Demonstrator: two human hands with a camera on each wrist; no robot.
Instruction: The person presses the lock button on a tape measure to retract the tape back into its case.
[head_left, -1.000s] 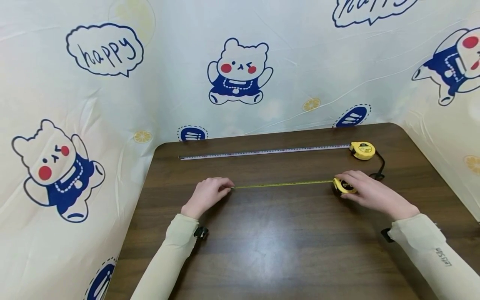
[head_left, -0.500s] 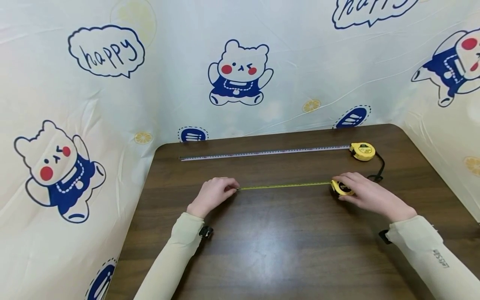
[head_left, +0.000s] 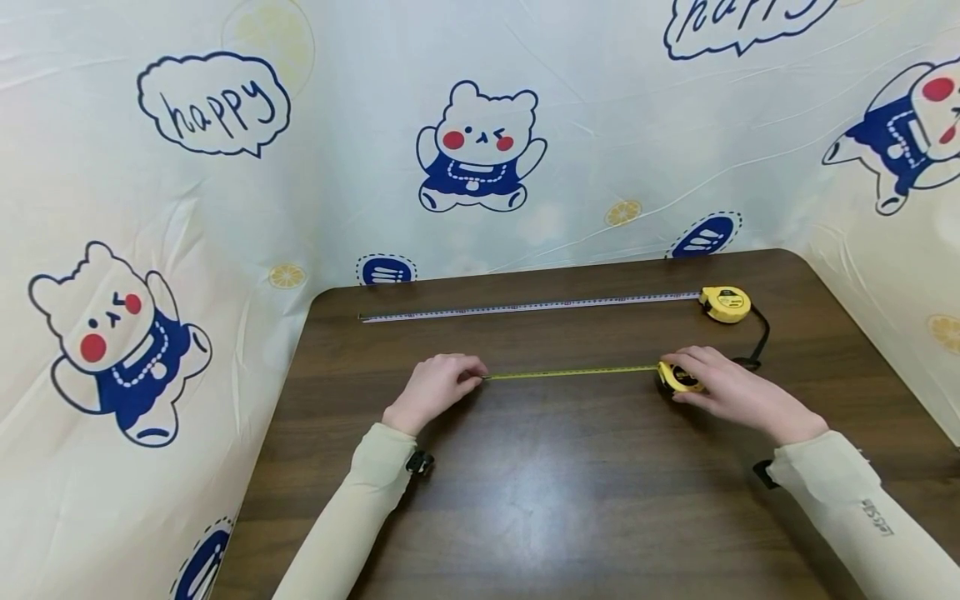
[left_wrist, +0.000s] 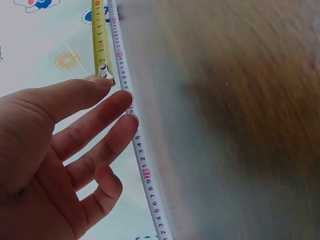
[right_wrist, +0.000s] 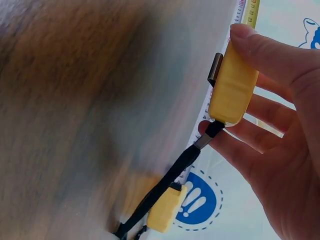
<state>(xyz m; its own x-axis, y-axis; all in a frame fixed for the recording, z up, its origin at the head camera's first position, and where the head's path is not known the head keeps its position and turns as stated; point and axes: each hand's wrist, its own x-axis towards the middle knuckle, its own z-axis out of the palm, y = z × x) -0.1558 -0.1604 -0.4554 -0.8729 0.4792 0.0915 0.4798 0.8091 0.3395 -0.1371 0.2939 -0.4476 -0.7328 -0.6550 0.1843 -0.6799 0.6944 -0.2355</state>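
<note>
Between thumb and finger, my left hand (head_left: pixel 437 387) pinches the metal end hook (left_wrist: pixel 104 72) of a yellow tape blade (head_left: pixel 570 372); its other fingers are spread. The blade runs straight across to the tape measure (head_left: pixel 672 379), a yellow and black case in my right hand (head_left: pixel 727 387). In the right wrist view the thumb lies along the top of the case, fingers on the far side, with a metal belt clip (right_wrist: pixel 215 69) facing outward. A black wrist strap (right_wrist: pixel 170 177) hangs from the case.
Behind, a second yellow tape measure (head_left: pixel 725 304) lies on the brown table (head_left: pixel 540 500), its white blade (head_left: pixel 525 307) drawn out leftward, roughly parallel to the yellow one. A curtain (head_left: pixel 360 167) printed with bears surrounds the table's back and sides.
My left hand has shifted right with the hook, and my right hand has come slightly left with the case. The exposed yellow blade is shorter. The rear tape measure stays put.
</note>
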